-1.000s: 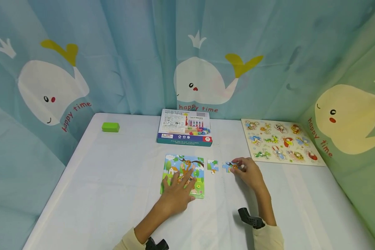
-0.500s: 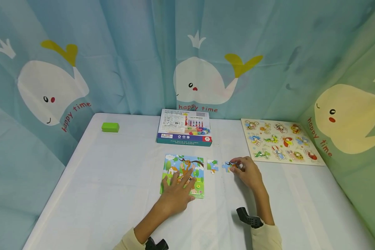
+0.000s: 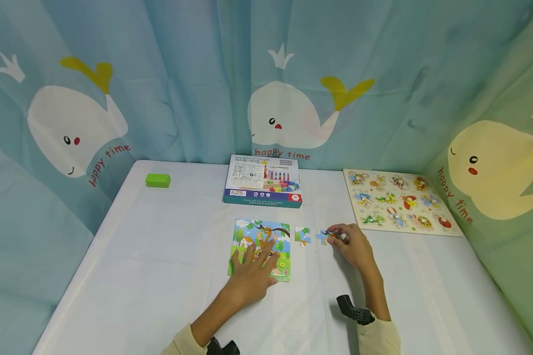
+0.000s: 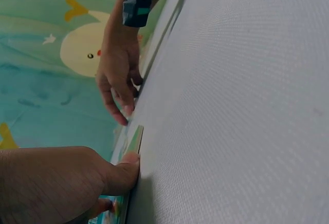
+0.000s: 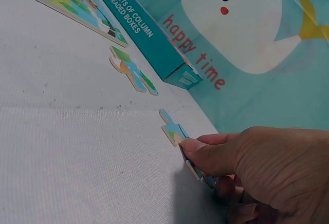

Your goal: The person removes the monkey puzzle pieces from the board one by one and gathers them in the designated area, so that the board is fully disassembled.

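Observation:
My left hand [image 3: 250,278] lies with fingers spread over a jigsaw puzzle board [image 3: 242,236] that pictures a monkey, a house and trees. Its palm and fingers hide part of the picture, and the left wrist view shows the thumb [image 4: 123,175] at the board's edge. To the right, my right hand [image 3: 354,244] pinches a blue jigsaw puzzle piece [image 3: 323,237] with brown parts, low at the tabletop. Thumb and fingers cover much of that piece [image 5: 175,132]. Between board and right hand, a separate green-and-blue puzzle piece [image 3: 302,234] lies flat on the white cloth.
Behind the puzzle board stands a flat beaded-toy box [image 3: 262,181]. A wooden peg board of insects [image 3: 399,201] lies at the back right. At the back left is a green block [image 3: 158,180]. Whale-print curtains [image 3: 195,88] close off the table's back and sides.
My right forearm has shifted slightly to the left, with the fingers still on the same puzzle piece. The left hand stays on the board.

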`<state>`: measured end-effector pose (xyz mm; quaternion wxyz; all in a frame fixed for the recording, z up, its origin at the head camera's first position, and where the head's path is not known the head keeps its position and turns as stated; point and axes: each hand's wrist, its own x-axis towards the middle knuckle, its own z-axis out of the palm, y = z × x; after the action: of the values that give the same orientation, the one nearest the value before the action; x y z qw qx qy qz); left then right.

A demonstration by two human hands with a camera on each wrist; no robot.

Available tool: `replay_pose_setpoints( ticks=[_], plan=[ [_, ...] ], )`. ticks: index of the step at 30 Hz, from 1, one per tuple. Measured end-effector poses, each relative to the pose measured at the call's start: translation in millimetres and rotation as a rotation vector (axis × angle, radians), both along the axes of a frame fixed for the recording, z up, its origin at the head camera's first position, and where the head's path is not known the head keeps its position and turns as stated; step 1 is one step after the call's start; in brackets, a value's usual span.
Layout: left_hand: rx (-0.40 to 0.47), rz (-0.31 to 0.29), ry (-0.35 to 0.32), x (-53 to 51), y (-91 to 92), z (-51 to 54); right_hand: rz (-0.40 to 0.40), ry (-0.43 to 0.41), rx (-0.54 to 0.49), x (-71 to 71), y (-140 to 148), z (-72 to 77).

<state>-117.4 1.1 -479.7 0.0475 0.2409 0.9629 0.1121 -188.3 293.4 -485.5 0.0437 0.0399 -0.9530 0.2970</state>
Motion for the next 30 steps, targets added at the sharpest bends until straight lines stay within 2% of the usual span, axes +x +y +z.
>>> replay_pose_setpoints(
  ticks=[5, 9, 14, 19, 23, 26, 30],
  plan=[
    [0.01, -0.005, 0.002, 0.9, 0.5, -1.0, 0.011, 0.014, -0.017, -0.5, -1, 1.0],
    [-0.001, -0.017, 0.011, 2.0, 1.5, -0.5, -0.007, 0.067, -0.083, -2.3, -6, 1.8],
    [-0.038, -0.03, 0.067, 4.0, 1.9, 0.5, 0.009, 0.1, -0.147, -7.7, -27, 3.6],
    [-0.077, -0.032, 0.137, 5.9, 1.7, -0.2, 0.142, 0.081, -0.162, -13.8, -59, 6.5],
    [-0.085, -0.023, 0.153, 5.7, 1.9, 0.1, 0.267, 0.064, -0.165, -18.3, -84, 7.0],
    [-0.083, -0.02, 0.157, 5.4, 1.9, 0.0, 0.331, 0.042, -0.155, -21.1, -99, 6.7],
    [-0.083, -0.021, 0.17, 5.3, 1.5, -0.3, 0.379, 0.027, -0.114, -23.3, -113, 5.9]
  ],
)
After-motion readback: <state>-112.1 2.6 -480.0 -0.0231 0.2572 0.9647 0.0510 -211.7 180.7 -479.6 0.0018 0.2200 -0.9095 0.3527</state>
